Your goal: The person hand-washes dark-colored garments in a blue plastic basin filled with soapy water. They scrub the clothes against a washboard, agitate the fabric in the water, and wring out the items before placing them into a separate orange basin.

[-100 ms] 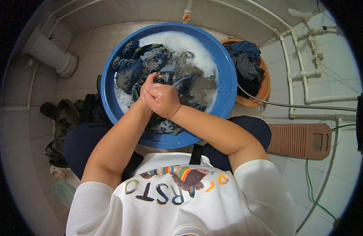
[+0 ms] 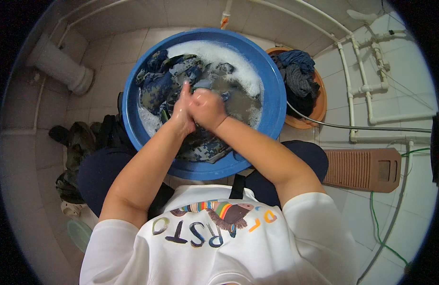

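Note:
A wide blue basin [image 2: 275, 90] holds murky water with white suds [image 2: 229, 54] and soaked camouflage clothes [image 2: 155, 92]. Over its middle, my wet hands are pressed together above the cloth. My left hand [image 2: 183, 111] has its thumb side up and one digit pointing away from me; its other fingers are mostly hidden, bent in toward the right hand. My right hand [image 2: 206, 110] is curled into a fist against the left palm, slightly blurred by motion. Whatever lies inside the grip is hidden. Camouflage fabric [image 2: 202, 149] spreads below my wrists.
An orange-brown basin [image 2: 320, 102] with dark clothes stands at the back right. Beside my right knee lies a brown washboard [image 2: 359, 168]. A hose [image 2: 352, 128] and white pipes [image 2: 347, 76] run along the right. Dark clothes [image 2: 79, 145] and a green bowl [image 2: 79, 235] are at left.
My right fist has shifted slightly to the right and away from me across the left hand. The left hand has turned a little, its upper digit now straighter.

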A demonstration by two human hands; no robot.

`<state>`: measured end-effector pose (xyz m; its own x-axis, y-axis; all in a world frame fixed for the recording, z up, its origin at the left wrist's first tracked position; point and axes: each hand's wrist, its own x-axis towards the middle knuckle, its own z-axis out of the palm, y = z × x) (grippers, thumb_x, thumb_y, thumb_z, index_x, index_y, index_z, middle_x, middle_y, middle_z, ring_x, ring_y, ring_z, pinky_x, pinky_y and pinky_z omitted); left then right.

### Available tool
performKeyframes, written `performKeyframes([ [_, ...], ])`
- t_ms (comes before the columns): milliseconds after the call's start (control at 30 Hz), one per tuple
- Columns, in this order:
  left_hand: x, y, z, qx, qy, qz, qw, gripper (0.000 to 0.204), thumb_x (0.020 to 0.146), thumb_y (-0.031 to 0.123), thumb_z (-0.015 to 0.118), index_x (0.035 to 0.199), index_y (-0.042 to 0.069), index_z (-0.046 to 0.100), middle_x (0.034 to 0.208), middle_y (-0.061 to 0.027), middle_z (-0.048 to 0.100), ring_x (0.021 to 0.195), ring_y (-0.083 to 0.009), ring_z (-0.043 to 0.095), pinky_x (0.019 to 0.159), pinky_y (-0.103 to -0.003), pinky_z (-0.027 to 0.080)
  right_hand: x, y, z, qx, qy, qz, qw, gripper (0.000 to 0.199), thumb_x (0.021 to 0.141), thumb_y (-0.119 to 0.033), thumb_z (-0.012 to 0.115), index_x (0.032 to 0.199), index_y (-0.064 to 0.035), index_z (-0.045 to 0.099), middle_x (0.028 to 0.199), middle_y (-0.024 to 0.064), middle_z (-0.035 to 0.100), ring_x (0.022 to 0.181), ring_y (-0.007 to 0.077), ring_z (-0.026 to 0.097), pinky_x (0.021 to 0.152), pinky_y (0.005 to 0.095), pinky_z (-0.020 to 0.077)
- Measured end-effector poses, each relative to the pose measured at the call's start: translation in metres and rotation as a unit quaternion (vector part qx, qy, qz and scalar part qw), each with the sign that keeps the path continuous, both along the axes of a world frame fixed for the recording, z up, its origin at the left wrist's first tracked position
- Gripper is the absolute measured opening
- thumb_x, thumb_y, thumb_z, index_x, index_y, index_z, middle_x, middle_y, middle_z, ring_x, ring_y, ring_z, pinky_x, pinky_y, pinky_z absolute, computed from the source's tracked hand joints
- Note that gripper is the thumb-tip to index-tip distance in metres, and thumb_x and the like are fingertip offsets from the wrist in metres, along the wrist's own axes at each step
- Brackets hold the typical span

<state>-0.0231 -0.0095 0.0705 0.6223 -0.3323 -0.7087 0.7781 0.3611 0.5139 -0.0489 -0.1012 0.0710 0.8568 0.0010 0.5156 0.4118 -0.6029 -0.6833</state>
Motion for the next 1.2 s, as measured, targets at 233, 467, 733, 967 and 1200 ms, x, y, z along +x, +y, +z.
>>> performKeyframes([
  [233,0.010,0.009,0.034,0.130,-0.282,-0.334,0.890,0.035,0.069,0.019,0.068,0.097,0.000,0.058,0.090,-0.0074,0.059,0.082,-0.0156,0.054,0.075,-0.030,0.041,0.048,-0.094,-0.028,0.125,0.233,0.035,0.964,0.047,0.079,-0.049,0.054,0.084,-0.0027,0.058,0.086,0.0149,0.057,0.081,0.0295,0.055,0.073,0.0366,0.0419],
  [467,0.019,0.030,0.078,-0.165,-0.225,0.012,0.960,0.047,0.081,0.020,0.056,0.122,0.008,0.038,0.109,-0.0074,0.054,0.103,-0.0242,0.051,0.089,-0.044,0.039,0.043,-0.125,-0.091,-0.038,0.291,0.097,0.951,0.048,0.080,-0.034,0.055,0.115,-0.0012,0.048,0.108,0.0180,0.055,0.099,0.0271,0.051,0.086,0.0355,0.0383],
  [733,0.044,0.050,0.053,-0.244,-0.136,0.112,0.954,0.034,0.082,0.032,0.056,0.104,0.006,0.055,0.105,-0.0104,0.058,0.100,-0.0264,0.054,0.089,-0.043,0.041,0.039,-0.102,0.059,0.378,0.454,0.059,0.805,0.034,0.083,-0.032,0.051,0.098,-0.0023,0.056,0.086,0.0086,0.061,0.078,0.0163,0.059,0.069,0.0316,0.0474],
  [967,0.022,0.026,0.027,-0.074,-0.018,0.059,0.995,0.058,0.070,0.039,0.069,0.113,0.004,0.051,0.115,-0.0139,0.052,0.103,-0.0302,0.051,0.091,-0.045,0.038,0.036,-0.133,-0.018,0.278,0.374,-0.048,0.884,0.048,0.076,-0.031,0.063,0.113,-0.0043,0.048,0.106,0.0117,0.055,0.097,0.0208,0.053,0.082,0.0346,0.0415],
  [1200,0.020,0.021,0.001,0.098,-0.066,-0.003,0.993,0.067,0.074,0.026,0.066,0.124,0.000,0.030,0.120,-0.0191,0.043,0.103,-0.0306,0.049,0.087,-0.045,0.039,0.037,-0.125,-0.083,-0.195,0.541,-0.077,0.815,0.053,0.080,-0.034,0.056,0.115,0.0035,0.045,0.117,0.0235,0.048,0.106,0.0324,0.048,0.087,0.0394,0.0396],
])
